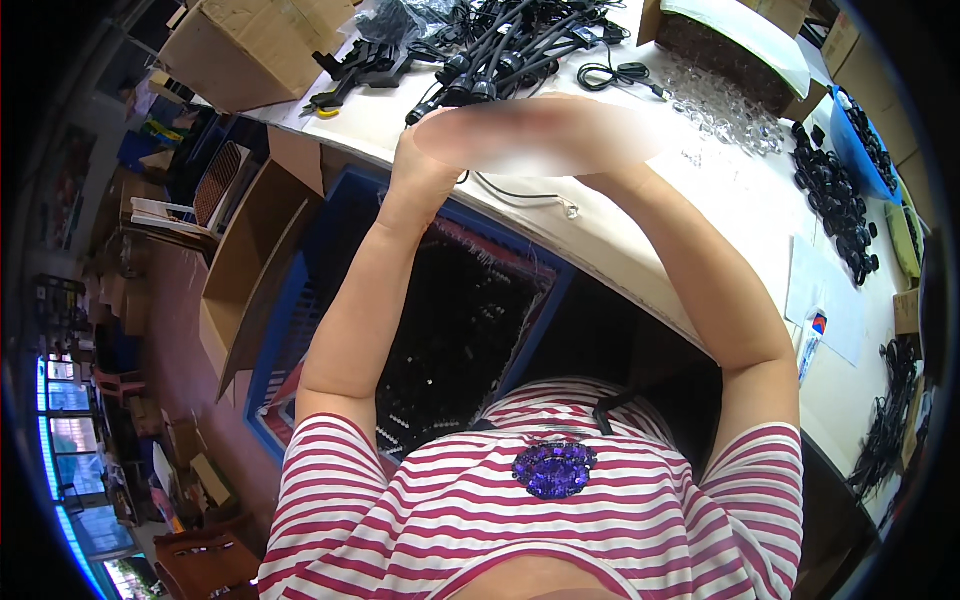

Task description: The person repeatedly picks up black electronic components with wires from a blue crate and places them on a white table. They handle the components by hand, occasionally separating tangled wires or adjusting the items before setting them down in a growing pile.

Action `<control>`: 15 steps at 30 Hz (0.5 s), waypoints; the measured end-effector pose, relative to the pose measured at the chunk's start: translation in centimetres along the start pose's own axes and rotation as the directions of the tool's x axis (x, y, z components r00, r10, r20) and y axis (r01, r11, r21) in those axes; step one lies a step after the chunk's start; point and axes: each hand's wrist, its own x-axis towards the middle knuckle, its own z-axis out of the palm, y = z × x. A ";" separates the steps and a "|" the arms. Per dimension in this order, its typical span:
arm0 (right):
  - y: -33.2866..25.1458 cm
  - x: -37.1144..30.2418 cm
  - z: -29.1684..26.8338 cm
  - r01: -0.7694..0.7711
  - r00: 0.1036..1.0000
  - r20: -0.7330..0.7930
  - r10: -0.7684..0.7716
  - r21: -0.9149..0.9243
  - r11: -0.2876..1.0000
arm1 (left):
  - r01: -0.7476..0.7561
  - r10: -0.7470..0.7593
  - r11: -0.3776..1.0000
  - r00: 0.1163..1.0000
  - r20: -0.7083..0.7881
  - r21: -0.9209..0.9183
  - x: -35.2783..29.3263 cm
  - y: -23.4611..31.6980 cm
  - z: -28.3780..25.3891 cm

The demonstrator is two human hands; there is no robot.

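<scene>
My left hand [422, 168] and my right hand [612, 172] are raised close together over the near edge of the white table [690, 240]. A smeared oval patch covers the fingers of both, so what they hold, if anything, cannot be seen. Below them a thin black cable [515, 194] emerges and runs right along the table edge, ending in a small clear tip [571, 211]. Just beyond my hands lies a heap of thick black cables [500, 62] with round black fittings. To the right of that heap is a coiled black cable [612, 76] with a plug.
Clear plastic pieces [728, 108] are scattered at the back right. Black rings [835, 205] lie beside a blue basin [850, 165]; nearer are a white tube [812, 345] and a cable bundle [885, 415]. Yellow-handled pliers [326, 112] and a cardboard box [250, 55] stand left. Below is a blue crate [537, 335].
</scene>
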 end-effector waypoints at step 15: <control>-0.2 -0.5 0.7 0.241 0.939 -0.155 -0.307 -0.343 0.908 | -0.070 0.070 0.991 0.998 0.005 0.112 0.0 0.4 -0.3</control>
